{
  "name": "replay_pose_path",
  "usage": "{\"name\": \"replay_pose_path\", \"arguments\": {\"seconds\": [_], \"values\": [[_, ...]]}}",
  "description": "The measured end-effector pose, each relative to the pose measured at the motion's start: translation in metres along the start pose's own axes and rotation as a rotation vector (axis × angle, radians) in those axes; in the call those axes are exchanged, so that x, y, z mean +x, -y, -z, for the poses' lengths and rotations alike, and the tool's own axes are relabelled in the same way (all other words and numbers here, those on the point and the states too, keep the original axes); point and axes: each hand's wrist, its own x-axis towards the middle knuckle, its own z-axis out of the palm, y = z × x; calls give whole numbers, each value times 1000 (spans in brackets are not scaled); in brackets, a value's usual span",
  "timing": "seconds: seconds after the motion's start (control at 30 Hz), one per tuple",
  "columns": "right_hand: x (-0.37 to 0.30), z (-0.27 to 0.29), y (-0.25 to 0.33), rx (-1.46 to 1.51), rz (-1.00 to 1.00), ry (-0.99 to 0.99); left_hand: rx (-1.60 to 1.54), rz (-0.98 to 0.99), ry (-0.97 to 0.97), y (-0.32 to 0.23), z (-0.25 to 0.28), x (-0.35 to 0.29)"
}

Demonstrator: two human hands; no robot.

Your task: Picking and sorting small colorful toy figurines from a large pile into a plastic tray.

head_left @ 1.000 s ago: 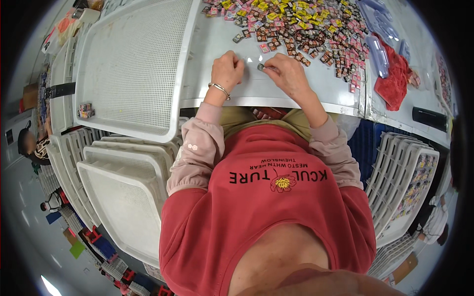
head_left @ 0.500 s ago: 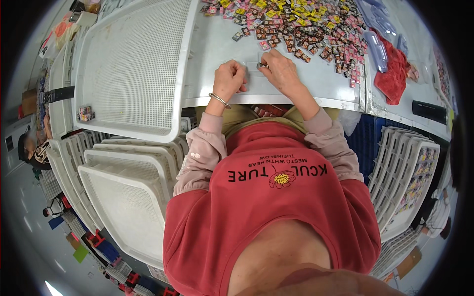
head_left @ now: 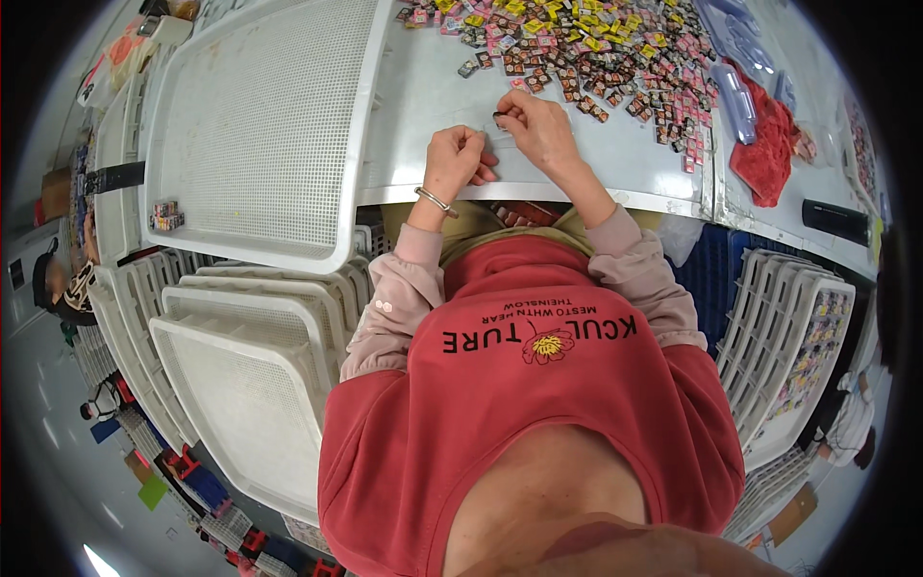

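Both my hands are over the pale tabletop (head_left: 423, 101), near its front edge. My right hand (head_left: 543, 133) is closed in a pinch on a small dark piece (head_left: 499, 117) at its fingertips; its exact kind is too small to make out. Beside it on the left, my left hand (head_left: 456, 162) is closed with its fingers curled, and what it holds, if anything, is hidden. Beyond the hands lies a wide heap of small flat packets (head_left: 577, 67) in pink, black-brown and yellow. A single pink packet (head_left: 519, 85) lies just past my right fingertips.
A large white mesh tray (head_left: 260, 125) stands at the left with a small cluster of packets (head_left: 166, 216) in its corner. White trays (head_left: 240, 404) are stacked below it. To the right are a red cloth (head_left: 764, 144), clear plastic pieces (head_left: 735, 101) and filled trays (head_left: 798, 346).
My right hand has moved slightly up and left with the dark piece showing at its fingertips. My left hand has shifted a little right and nearer to me.
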Motion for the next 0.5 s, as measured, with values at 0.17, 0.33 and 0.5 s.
{"name": "replay_pose_path", "arguments": {"seconds": [0.17,0.33,0.5], "values": [[-8,-14,-5,-234,188,-55,-26,11,-1,0,0,-2],[-13,-12,-5,-255,297,-88,209,-32,-43,-6,3,-6],[33,32,-12,-205,181,-43,586,-263,-260,7,24,-4]]}}
